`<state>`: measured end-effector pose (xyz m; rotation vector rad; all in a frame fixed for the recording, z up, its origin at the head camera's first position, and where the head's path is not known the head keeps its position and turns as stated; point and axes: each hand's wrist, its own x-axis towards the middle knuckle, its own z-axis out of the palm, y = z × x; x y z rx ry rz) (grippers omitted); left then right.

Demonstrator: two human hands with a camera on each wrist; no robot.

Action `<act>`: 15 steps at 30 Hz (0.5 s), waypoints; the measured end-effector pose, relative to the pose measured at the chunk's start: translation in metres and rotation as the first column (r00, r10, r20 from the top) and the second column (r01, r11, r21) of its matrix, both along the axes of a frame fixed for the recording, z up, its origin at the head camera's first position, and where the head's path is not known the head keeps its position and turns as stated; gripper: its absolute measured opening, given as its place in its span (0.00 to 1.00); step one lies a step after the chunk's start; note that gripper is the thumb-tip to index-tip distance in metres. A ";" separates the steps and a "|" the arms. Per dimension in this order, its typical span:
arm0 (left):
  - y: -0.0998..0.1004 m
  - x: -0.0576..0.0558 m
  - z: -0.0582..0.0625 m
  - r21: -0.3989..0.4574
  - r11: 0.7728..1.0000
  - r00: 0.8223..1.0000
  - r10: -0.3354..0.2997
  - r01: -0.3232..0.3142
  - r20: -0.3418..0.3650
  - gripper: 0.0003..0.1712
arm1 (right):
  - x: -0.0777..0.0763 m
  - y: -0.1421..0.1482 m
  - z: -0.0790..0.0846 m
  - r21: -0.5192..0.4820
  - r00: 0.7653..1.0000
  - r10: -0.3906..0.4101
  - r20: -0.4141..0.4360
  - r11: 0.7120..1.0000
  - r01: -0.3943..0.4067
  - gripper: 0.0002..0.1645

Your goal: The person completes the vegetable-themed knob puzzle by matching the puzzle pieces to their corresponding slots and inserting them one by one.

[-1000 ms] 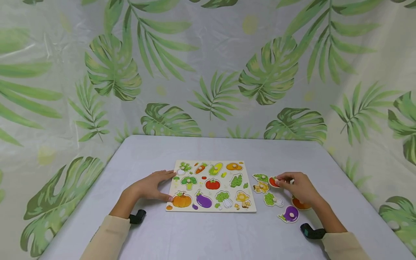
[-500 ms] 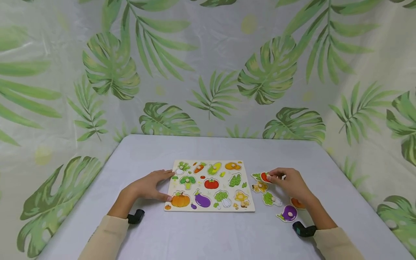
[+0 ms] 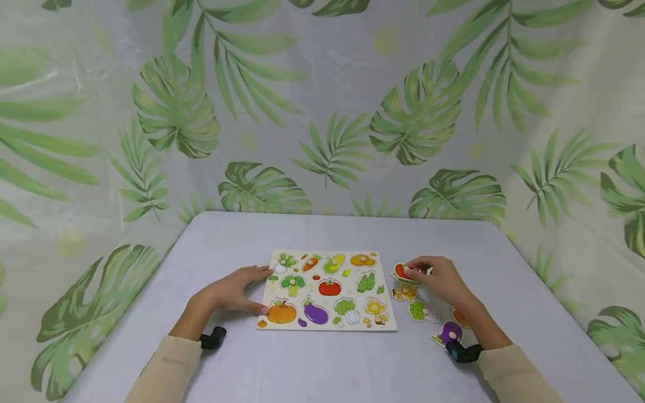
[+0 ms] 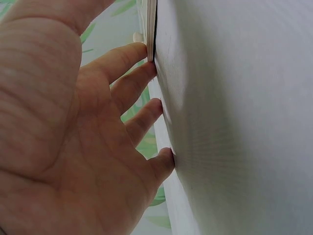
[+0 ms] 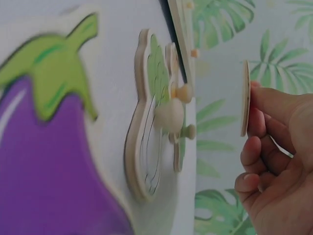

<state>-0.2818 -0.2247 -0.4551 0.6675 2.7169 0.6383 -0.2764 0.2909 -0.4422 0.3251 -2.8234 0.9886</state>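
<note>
At the left edge of the wooden vegetable puzzle board [image 3: 347, 288], my left hand [image 3: 235, 289] is spread, thumb and fingertips against the side. In the left wrist view its index and middle fingertips touch the board's edge [image 4: 150, 34], while the other fingers rest by the cloth. My right hand [image 3: 443, 278] pinches a tomato puzzle piece [image 3: 401, 272] by its knob, off the board's right side. The right wrist view shows that tomato piece [image 5: 245, 98] edge-on, raised off the table. It hides most of a green piece below it.
Right of the board lie a mushroom piece [image 3: 405, 291], a bok choy piece [image 3: 423, 311], an eggplant piece [image 3: 450, 332] and a pumpkin piece [image 3: 460, 318], the last two partly covered by the right arm. White cloth covers the table [image 3: 282, 364]; leaf-print sheeting [image 3: 342, 112] stands behind.
My right hand has moved left and slightly away with the tomato piece, which now covers the green piece. My left hand stays on the board's edge.
</note>
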 end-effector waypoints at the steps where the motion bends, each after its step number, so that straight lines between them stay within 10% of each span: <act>1: 0.000 0.000 -0.001 -0.001 1.000 1.000 0.003 -0.003 0.002 0.60 | -0.001 -0.002 0.000 0.000 1.000 0.010 -0.001 1.000 -0.010 0.16; 15: 0.000 0.001 0.000 0.004 1.000 1.000 0.006 -0.006 -0.009 0.59 | -0.008 -0.034 0.003 -0.054 0.997 0.075 0.019 0.996 -0.074 0.13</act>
